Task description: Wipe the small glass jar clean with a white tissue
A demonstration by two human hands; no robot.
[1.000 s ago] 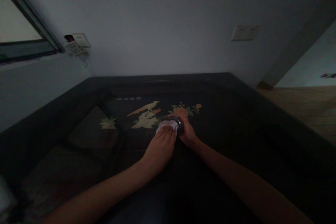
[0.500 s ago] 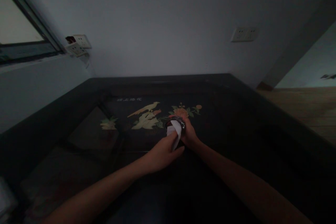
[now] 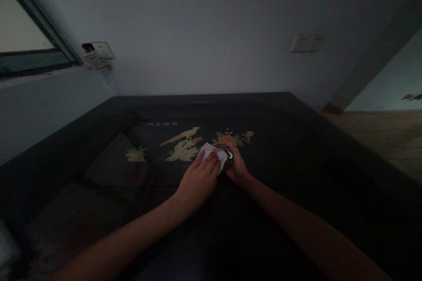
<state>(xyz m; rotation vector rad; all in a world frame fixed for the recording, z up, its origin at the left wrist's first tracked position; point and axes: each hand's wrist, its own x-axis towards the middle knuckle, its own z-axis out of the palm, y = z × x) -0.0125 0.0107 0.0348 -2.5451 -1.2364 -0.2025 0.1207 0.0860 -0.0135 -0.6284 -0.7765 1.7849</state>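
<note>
- The fingers of the left hand [image 3: 199, 182] lie stretched over a white tissue or thin cloth [image 3: 211, 151], pressing it against the near left side of a dark, shiny object; the thumb is not clearly seen, so I cannot tell whether the hand also pinches the sheet.
- The fingers of the right hand [image 3: 238, 169] are closed around that dark, shiny object [image 3: 230, 153], gripping it from the right; most of it is covered by the sheet and the hands, and its kind cannot be made out.
- The two hands meet just beside each other over the middle of a dark table [image 3: 273, 224], with both forearms reaching in from the near side.
- Right behind the object, a flower pattern [image 3: 242, 138] in orange and green decorates the tabletop.
- To the left of it are a pale bird figure [image 3: 187, 133] on a rock shape [image 3: 182, 151], a row of light characters [image 3: 161, 124], and a pale green motif [image 3: 136, 154] farther left.
- Beyond the table's far edge rises a grey wall [image 3: 198, 30], with a double socket [image 3: 307, 43] toward the right and more sockets [image 3: 103, 49] near the left corner.
- At the outer edges are a window [image 3: 24, 22] upper left and a wood-like floor [image 3: 392, 136] right.
</note>
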